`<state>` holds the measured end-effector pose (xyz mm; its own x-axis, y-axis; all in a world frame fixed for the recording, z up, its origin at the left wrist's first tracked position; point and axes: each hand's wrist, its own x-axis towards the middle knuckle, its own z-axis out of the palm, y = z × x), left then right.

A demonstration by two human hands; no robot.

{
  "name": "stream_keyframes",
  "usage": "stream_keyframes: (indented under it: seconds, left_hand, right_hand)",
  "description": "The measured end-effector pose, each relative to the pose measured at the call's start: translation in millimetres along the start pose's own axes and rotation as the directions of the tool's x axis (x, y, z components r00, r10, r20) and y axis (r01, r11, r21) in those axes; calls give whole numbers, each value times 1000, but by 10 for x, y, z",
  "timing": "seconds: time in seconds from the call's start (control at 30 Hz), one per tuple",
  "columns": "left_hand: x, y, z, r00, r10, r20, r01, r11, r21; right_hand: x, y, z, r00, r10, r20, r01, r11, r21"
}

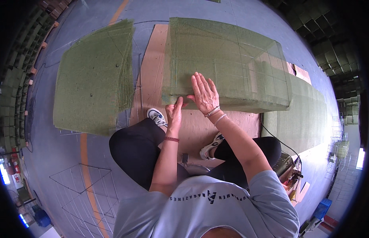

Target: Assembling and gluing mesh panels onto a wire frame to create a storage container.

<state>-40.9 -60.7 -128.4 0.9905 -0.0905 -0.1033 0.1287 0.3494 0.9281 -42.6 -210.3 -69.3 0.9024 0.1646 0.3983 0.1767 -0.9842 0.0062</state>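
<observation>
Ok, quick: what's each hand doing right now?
Left hand: closed, pinching the near edge of the green mesh box.
Right hand: open, flat on it.

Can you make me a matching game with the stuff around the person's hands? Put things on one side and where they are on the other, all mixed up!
Things:
1. right hand
2. left hand
3. stack of green mesh sheets
4. bare wire grid

Places:
A. lying on the floor at the lower left
B. flat on top of the mesh-covered box
C. pinching the box's near edge
D. lying on the floor left of the cardboard

Pairs: 1-B, 2-C, 3-D, 4-A
</observation>
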Motion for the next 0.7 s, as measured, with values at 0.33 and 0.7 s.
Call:
stream_keyframes:
  seconds: [0.33,0.7]
  left_hand:
    - [45,-157,-36,1000,-3,3,3,997,-81]
    - [7,60,-265,973,-220,67,209,968,141]
  right_hand:
    - [311,-246,-169,984,-55,171,32,991,133]
    - [396,-417,134,996,-89,2,88,988,126]
